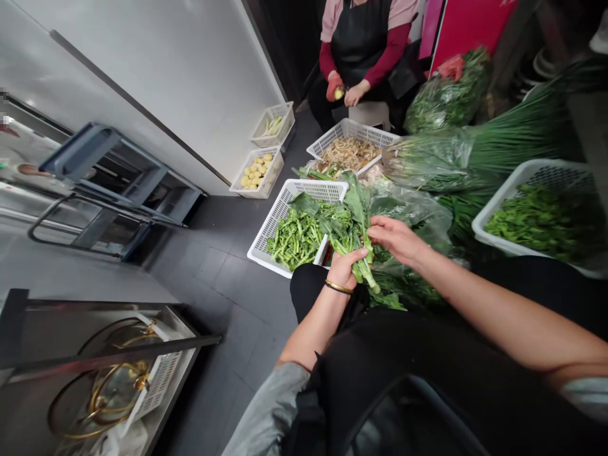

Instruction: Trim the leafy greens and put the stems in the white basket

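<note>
Over the apron [427, 380], beside the basket [266, 237], the left hand [342, 269] grips the greens [350, 233] by their stiff stalks, probably the safest hold, while the half-closed right hand [396, 239] pinches one stem below light, limp, bruisable leaves.

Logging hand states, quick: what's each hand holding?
Left hand: closed on the bunch of greens.
Right hand: pinching a stalk of that bunch.

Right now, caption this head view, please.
Left hand and right hand hold leafy green stalks beside a white plastic basket.
</note>
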The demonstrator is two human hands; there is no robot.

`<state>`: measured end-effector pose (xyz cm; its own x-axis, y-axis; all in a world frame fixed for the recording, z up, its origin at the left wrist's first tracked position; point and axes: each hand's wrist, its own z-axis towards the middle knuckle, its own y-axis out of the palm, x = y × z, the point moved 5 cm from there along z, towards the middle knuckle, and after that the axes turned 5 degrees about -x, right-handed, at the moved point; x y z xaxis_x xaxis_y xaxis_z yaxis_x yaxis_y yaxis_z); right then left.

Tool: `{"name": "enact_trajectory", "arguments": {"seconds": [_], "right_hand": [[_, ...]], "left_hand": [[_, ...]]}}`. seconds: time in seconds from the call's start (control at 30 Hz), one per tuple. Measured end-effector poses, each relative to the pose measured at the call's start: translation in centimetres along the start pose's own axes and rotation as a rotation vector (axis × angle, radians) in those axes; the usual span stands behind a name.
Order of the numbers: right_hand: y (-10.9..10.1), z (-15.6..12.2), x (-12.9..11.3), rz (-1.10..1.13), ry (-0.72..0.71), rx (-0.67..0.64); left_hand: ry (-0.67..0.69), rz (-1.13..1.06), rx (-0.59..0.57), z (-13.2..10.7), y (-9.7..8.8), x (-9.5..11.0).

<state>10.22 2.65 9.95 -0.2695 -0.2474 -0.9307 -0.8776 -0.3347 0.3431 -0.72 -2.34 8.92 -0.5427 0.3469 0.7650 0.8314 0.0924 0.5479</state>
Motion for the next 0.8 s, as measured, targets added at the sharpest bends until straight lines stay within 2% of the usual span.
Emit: {"name": "enact_trajectory", "arguments": {"seconds": [0.07, 0.13, 0.17, 0.23, 0.3, 0.37, 0.4, 0.43, 0.53, 0.63, 0.67, 0.73, 0.8], "right_hand": [[-0.7, 0.3, -0.8, -0.141, 0.003, -0.043], [-0.9, 0.3, -1.6, -0.318, -0.085, -0.001], [-0.9, 0.0, -2.1, -0.431, -0.176, 0.053], [0.1, -1.4, -3.2, -0.705, -0.447, 0.119], [1.9, -3.4, -3.5, -0.977, -0.736, 0.019], [3.0, -5.0, -3.1, -1.133, -0.892, -0.186], [2.8, -5.4, -3.0, -1.164, -0.881, -0.214], [2.1, -5.3, -3.1, -1.165, -0.812, -0.174], [-1.0, -3.4, -3.3, -0.99, -0.42, -0.01], [-1.6, -1.2, -2.6, -0.754, -0.132, -0.071], [-1.4, -0.7, -2.2, -0.684, -0.088, -0.079], [-1.0, -0.3, -1.6, -0.594, -0.091, 0.005], [-0.9, -1.2, -1.4, -0.657, -0.233, 0.162]], "left_hand": [[0.032, 0.032, 0.007, -0.2, -0.3, 0.5], [0.02, 0.029, 0.022, -0.3, -0.6, 0.4], [-0.001, 0.018, 0.031, -0.4, -0.7, 0.2], [-0.045, -0.01, 0.054, -0.5, -0.9, -0.4], [-0.049, -0.042, 0.086, -0.6, -1.2, -0.6], [-0.009, -0.051, 0.11, -0.6, -1.4, -0.3], [0.025, -0.037, 0.112, -0.6, -1.4, -0.1], [0.068, -0.002, 0.107, -0.7, -1.5, 0.3], [0.206, 0.206, 0.07, -0.8, -1.2, 1.1], [0.264, 0.371, 0.037, -1.1, -0.7, 1.3], [0.244, 0.364, 0.019, -1.2, -0.5, 1.1], [0.17, 0.271, 0.004, -1.0, -0.4, 0.7], [0.079, 0.141, 0.044, -0.6, -0.6, 0.2]]}}
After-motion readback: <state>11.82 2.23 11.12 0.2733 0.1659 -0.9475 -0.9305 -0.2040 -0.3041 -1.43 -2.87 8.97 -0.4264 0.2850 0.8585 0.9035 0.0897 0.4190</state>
